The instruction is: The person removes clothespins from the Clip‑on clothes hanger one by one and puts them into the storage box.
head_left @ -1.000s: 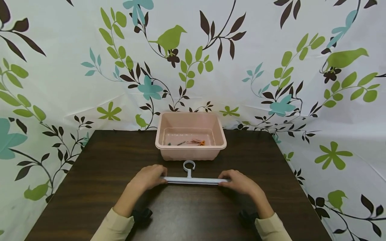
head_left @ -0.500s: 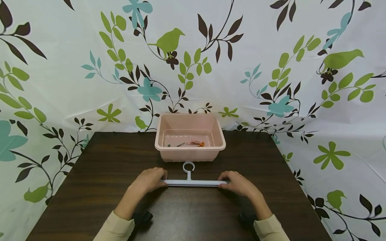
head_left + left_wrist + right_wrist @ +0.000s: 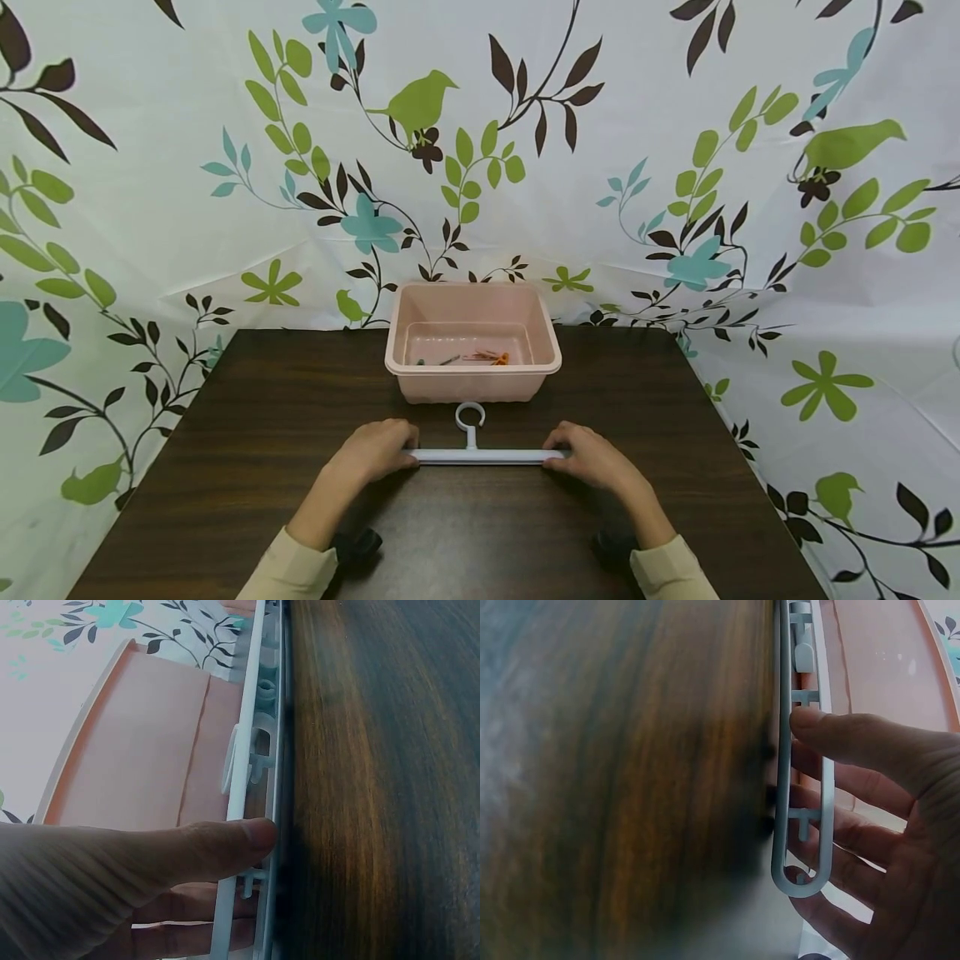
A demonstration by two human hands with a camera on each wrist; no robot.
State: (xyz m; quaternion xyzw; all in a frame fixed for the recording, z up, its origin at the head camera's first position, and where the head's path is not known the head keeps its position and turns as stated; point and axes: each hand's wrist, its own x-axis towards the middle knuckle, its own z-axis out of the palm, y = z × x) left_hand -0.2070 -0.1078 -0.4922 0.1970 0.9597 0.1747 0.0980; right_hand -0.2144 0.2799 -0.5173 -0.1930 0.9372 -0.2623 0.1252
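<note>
A pale blue-grey plastic hanger (image 3: 480,457) spans the space between my hands, its round open hook (image 3: 470,416) at the middle of its far side. My left hand (image 3: 377,450) grips the left end and my right hand (image 3: 587,454) the right end. In the left wrist view, the thumb (image 3: 225,846) lies across the hanger's two rails, with fingers behind. The right wrist view shows the thumb (image 3: 855,736) pressing one side, fingers behind, and a rounded end with small pegs between the rails. Whether the lower rail touches the table cannot be told.
Just beyond the hanger stands a pink plastic bin (image 3: 472,385). On its floor lie several small items, among them an orange one (image 3: 500,358). The dark wood table (image 3: 465,533) ends at a cloth (image 3: 637,108) with leaves and birds.
The head view has shifted slightly, so the bin, hanger and hands sit a little lower in it. Both hands keep the same grip on the hanger.
</note>
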